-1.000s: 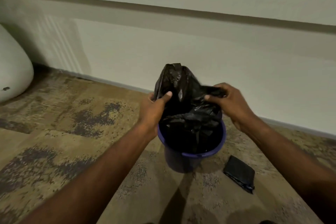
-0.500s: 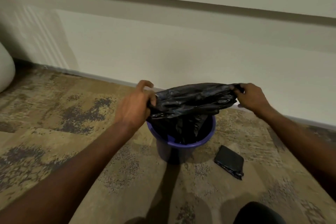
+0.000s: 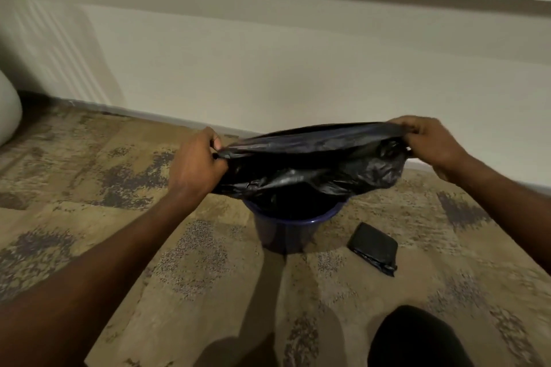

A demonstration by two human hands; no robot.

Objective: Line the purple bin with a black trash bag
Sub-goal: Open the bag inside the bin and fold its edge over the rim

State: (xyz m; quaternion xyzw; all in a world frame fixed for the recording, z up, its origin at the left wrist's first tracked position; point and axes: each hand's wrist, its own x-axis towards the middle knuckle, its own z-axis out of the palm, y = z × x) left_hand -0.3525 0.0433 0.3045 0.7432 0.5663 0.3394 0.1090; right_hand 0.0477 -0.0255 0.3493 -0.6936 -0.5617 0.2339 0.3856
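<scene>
The purple bin (image 3: 286,232) stands on the patterned carpet near the wall. A black trash bag (image 3: 313,164) hangs into it, its mouth stretched wide above the rim. My left hand (image 3: 196,164) grips the bag's left edge, my right hand (image 3: 429,143) grips its right edge, both higher than the bin's rim and out past its sides. The bag covers the far part of the rim; only the near rim shows.
A folded black bag pack (image 3: 374,247) lies on the carpet just right of the bin. The wall and its skirting (image 3: 179,121) run close behind. A white rounded object (image 3: 7,110) sits at far left. A dark shape (image 3: 417,340), perhaps my knee, is at bottom right.
My hands have pulled apart, stretching the bag's bunched mouth wide over the bin. The view has shifted, so the bin sits lower and further right in frame.
</scene>
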